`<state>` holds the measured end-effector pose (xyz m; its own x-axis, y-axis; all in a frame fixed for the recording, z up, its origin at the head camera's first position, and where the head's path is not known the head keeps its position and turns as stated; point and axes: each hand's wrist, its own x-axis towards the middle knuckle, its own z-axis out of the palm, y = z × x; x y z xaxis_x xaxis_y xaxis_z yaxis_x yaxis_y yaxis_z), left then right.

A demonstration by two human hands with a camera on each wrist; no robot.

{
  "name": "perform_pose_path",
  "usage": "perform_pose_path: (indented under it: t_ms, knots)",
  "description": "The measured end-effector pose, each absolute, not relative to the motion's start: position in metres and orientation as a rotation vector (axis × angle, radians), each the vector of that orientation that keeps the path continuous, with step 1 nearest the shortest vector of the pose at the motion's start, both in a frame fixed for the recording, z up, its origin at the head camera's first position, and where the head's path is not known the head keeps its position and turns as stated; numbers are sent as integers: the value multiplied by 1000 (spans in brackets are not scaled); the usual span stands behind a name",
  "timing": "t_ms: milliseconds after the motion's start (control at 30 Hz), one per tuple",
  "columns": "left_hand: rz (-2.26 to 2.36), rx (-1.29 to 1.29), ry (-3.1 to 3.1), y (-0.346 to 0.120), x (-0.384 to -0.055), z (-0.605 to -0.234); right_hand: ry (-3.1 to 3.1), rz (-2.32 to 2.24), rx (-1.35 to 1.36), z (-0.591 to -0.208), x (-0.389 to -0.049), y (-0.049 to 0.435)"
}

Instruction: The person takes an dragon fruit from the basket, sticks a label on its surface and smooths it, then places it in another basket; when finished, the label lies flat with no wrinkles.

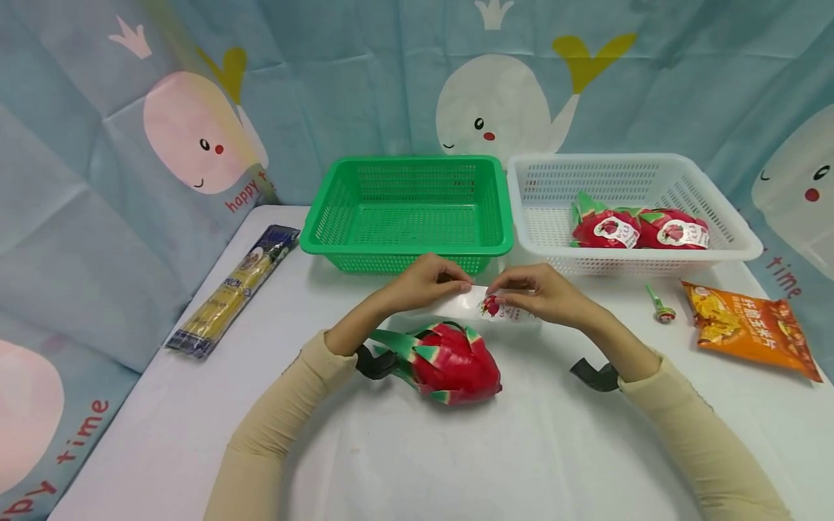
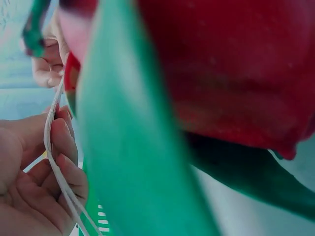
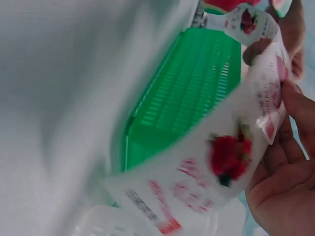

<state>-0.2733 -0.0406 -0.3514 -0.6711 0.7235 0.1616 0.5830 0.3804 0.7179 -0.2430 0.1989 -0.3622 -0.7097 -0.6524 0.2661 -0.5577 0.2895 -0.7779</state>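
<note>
My left hand (image 1: 423,284) and right hand (image 1: 546,297) pinch a white strip of stickers (image 1: 449,310) between fingertips, above the table. Dragon fruit pictures and red writing are printed on it. In the right wrist view the strip (image 3: 224,162) curves, one end hanging near the camera, with my right hand (image 3: 285,182) at its edge. Just below, nearer my body, a red dragon fruit (image 1: 461,367) with green leaf tips lies on its side, apart from the hands. In the left wrist view the dragon fruit (image 2: 221,64) covers much of the scene; my left hand (image 2: 39,172) shows beside it.
A green basket (image 1: 407,250) stands behind the hands. To its right, a white basket (image 1: 664,255) holds two labelled dragon fruits (image 1: 609,228). Packaged noodles (image 1: 237,289) lie at left; a lollipop (image 1: 663,310) and an orange snack bag (image 1: 749,329) at right.
</note>
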Motion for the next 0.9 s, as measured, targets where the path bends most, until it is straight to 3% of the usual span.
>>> perform_pose_path:
  t_ms: [400, 667, 900]
  knots:
    - [812, 1067, 2736, -54, -280, -369, 2453, -1963, -884, -356, -242, 206]
    - [751, 1065, 2757, -61, -280, -369, 2589, -1629, -746, -346, -236, 205]
    - [977, 1150, 2720, -43, -250, -331, 2630, -1502, -849, -345, -235, 196]
